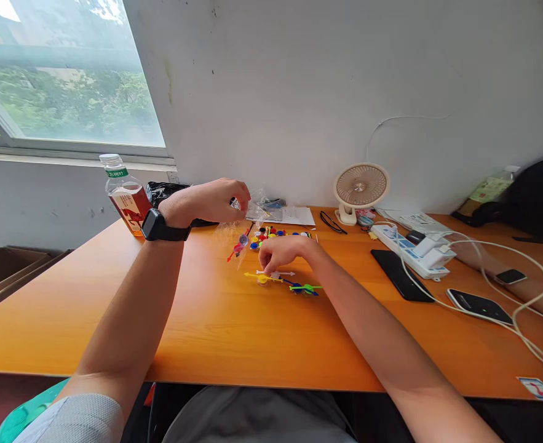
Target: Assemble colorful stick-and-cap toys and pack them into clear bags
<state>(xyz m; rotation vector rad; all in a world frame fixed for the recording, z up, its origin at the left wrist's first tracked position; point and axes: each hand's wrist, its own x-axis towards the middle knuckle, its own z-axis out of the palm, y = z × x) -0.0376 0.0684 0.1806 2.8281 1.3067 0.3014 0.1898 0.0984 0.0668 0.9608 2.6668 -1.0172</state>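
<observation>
My left hand (216, 200), with a black watch on the wrist, is raised above the orange table (234, 332) and pinches the top of a clear plastic bag (234, 237). A red piece hangs inside the bag. My right hand (283, 251) is curled low over the table, fingers down on a white piece (275, 272) among small plastic sticks and discs in yellow, blue and green (289, 284). More small coloured pieces (275, 234) lie in a heap just behind my right hand.
A bottle of brown drink (126, 194) stands at the back left beside a black bag. At the back right are a small fan (361, 187), glasses, a white power strip (414, 249) with cables, and phones (400, 266). Another person's forearm lies at the far right.
</observation>
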